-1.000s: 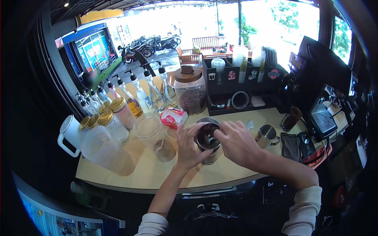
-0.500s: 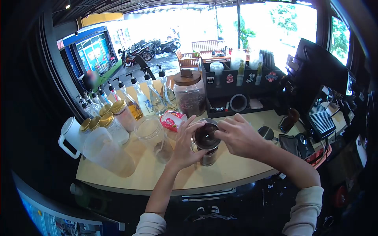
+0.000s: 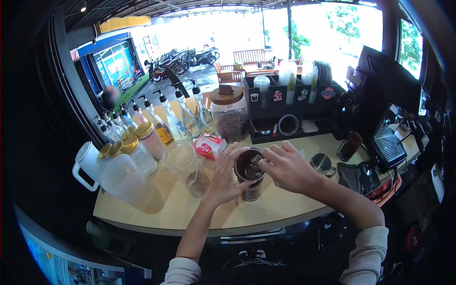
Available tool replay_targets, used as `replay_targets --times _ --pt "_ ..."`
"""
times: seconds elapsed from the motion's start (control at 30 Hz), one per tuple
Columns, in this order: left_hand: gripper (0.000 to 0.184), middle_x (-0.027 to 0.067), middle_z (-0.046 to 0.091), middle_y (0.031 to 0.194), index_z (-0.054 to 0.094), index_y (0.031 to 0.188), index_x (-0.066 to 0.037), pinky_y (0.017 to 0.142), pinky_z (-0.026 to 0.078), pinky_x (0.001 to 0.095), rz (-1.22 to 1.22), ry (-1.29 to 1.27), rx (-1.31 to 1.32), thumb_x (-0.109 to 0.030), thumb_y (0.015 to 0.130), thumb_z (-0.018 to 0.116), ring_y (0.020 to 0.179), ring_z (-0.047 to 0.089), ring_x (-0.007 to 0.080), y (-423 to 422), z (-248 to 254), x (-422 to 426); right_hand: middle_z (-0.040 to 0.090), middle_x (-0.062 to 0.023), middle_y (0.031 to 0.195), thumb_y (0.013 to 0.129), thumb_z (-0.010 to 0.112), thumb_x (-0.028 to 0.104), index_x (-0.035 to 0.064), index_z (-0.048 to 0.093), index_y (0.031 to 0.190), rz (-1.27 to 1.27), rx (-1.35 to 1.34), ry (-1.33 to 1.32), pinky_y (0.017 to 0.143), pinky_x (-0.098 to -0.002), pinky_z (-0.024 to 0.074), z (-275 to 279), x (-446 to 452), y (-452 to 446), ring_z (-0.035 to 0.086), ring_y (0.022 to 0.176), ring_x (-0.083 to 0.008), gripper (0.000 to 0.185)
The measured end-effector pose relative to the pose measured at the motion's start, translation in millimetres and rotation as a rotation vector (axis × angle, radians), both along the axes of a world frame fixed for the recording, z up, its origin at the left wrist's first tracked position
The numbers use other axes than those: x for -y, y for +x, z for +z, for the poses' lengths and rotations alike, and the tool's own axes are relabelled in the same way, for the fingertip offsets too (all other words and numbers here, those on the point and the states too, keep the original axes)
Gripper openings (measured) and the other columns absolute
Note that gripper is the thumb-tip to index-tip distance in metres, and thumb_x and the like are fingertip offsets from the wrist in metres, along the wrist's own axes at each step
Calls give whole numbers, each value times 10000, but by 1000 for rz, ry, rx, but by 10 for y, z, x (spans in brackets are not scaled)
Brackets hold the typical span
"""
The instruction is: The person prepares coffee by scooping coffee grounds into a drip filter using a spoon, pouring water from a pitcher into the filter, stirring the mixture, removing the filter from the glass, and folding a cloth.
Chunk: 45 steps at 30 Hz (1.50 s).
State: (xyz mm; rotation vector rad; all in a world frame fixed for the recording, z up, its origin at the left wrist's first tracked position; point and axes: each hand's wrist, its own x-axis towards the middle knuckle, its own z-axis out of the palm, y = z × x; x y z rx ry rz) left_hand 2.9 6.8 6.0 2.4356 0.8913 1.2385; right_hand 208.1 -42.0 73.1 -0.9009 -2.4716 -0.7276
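My left hand [image 3: 224, 173] is closed around the side of a tall glass [image 3: 253, 191] that stands upright on the counter, with dark brown contents showing through its mouth. My right hand [image 3: 289, 166] pinches a spoon [image 3: 255, 160] whose lower part dips into the glass; the handle is mostly hidden by the fingers. Just left of the glass lies a red and white packet [image 3: 209, 146]. A clear plastic jar [image 3: 182, 161] with a little brown stuff at its bottom stands beside my left wrist.
To the right are a small metal pitcher [image 3: 321, 163] and a dark-filled glass [image 3: 350, 146]. Pump bottles [image 3: 188, 118], gold-lidded jars [image 3: 139, 154], a frosted jug [image 3: 130, 183] and a wooden-lidded jar [image 3: 230, 116] line the left and back. A black cup organizer [image 3: 270, 109] stands behind.
My right hand has shifted slightly, and more of the spoon shows inside the glass. My left hand stays in place around the glass.
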Motion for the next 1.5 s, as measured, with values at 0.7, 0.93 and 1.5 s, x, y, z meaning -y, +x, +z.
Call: replay_targets --times 0.7,0.93,1.5 --pt "899 55 575 1227 406 1321 -114 1077 228 502 146 149 14 -329 565 841 1171 530 226 137 69 92 499 -39 842 637 618 123 45 552 842 49 15 150 647 -311 362 -9 135 -80 513 756 -162 229" --pt "877 50 554 1255 401 1316 -120 1086 208 507 142 121 21 -324 584 839 1197 513 227 159 93 150 508 -49 851 652 638 50 52 558 860 65 -82 87 659 -325 364 -46 110 -22 518 762 -181 223" --pt "845 66 509 1292 392 1340 -158 1116 157 495 50 148 -14 -169 588 777 1323 384 254 65 143 164 502 -30 841 692 606 110 76 539 839 94 3 53 704 -317 378 64 53 62 524 812 -168 164"
